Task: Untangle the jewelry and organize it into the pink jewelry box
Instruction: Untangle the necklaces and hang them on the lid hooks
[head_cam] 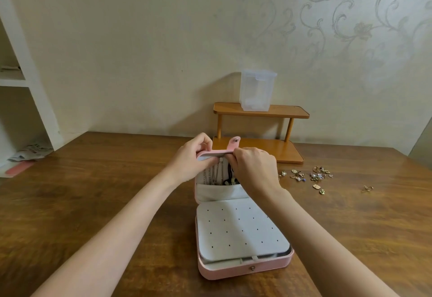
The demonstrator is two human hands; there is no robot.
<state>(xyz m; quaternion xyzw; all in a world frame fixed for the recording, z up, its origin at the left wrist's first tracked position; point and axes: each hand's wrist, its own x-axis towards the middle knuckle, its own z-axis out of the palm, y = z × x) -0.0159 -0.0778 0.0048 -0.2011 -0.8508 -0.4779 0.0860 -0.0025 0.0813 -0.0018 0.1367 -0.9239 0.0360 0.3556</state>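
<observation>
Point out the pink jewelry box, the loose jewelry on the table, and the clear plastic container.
pink jewelry box (247, 269): head view, front wall of base.
loose jewelry (315, 176): head view, middle of the pile.
clear plastic container (256, 93): head view, front face.

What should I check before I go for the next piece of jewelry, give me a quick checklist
1. Pink jewelry box open, lid upright: ok.
2. Chains hanging in the lid, ends in the pocket: ok.
3. Left hand and right hand free: not ok, both pinch at the lid's top edge.
4. Current necklace hooked: cannot tell, fingers hide it.
5. Earring panel bare: ok.
6. Loose jewelry on the table sorted: not ok.
</observation>
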